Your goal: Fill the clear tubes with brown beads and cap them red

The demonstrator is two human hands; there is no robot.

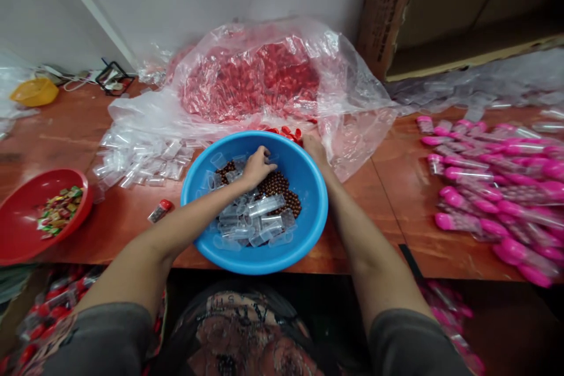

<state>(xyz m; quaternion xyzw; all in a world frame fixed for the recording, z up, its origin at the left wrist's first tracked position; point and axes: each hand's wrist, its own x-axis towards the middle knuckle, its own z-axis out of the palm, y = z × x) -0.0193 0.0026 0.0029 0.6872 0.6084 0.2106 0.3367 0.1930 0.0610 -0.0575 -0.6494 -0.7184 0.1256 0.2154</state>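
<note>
My left hand [259, 169] is inside a blue bowl [315, 194], above small brown beads [286, 191]. Its fingers are curled, and whatever they hold is hidden. Clear plastic tubes [267, 205] lie loose in the bowl, heaped toward the near side. My right hand [314, 150] reaches past the bowl's far right rim, beside some red caps [288, 133]; its fingers are mostly hidden. Behind the bowl, a clear plastic bag [348, 79] holds a large heap of red caps. One filled tube with a red cap [161, 210] lies left of the bowl.
Clear tubes [145, 155] are piled at left, near a red bowl [81, 211] of wrapped sweets [59, 211]. Many pink-capped tubes [497, 188] cover the table's right side. A cardboard box [388, 17] stands at back right. Red-capped tubes [57, 299] sit below the table edge.
</note>
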